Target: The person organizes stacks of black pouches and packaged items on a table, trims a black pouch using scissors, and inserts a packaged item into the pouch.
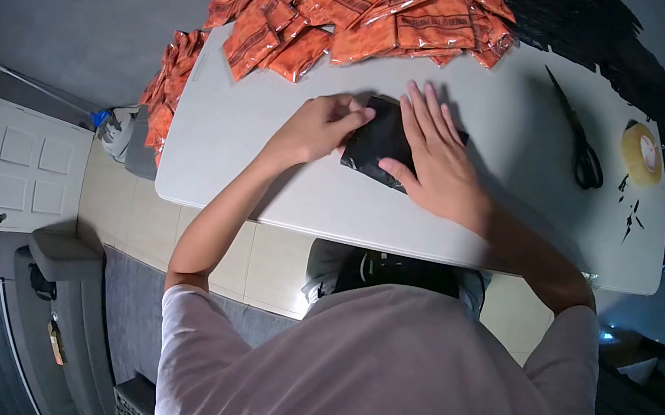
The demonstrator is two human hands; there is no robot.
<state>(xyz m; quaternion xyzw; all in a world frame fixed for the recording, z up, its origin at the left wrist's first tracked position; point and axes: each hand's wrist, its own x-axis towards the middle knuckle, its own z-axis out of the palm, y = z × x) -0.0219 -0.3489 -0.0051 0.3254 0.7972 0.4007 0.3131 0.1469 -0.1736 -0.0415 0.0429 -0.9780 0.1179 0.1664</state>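
- Left grip [364, 113], one: fingers curled, thumb and forefinger at the left edge of the black plastic packet; whether they pinch it cannot be told.
- Right grip [430, 138], one: released and flat, fingers extended and pointing away from the body, thumb spread, the hand laid over the packet's right part.
- Black plastic packet [377, 138], one: roughly rectangular, glossy, lying flat on the table near its front edge, between and beneath the two hands.
- Table [220, 167], one: white top, rounded corners.
- Clear-wrapped orange packets [353, 4], many: dark printing on several, heaped across the far side of the table, beyond the hands.
- Black-handled scissors [576, 125], one pair: to the right of the hands, blades pointing away from the body.
- Yellow tape roll [643, 157], one: right of the scissors, near the table's right edge.
- Black scraps [630, 220], several: small, below the tape roll.
- Black plastic sheeting [588, 22], crumpled: at the far right corner.
- Further orange packets [165, 96], a pile: beyond the table's left edge.
- Grey sofa [71, 322], one: on the floor to the left.
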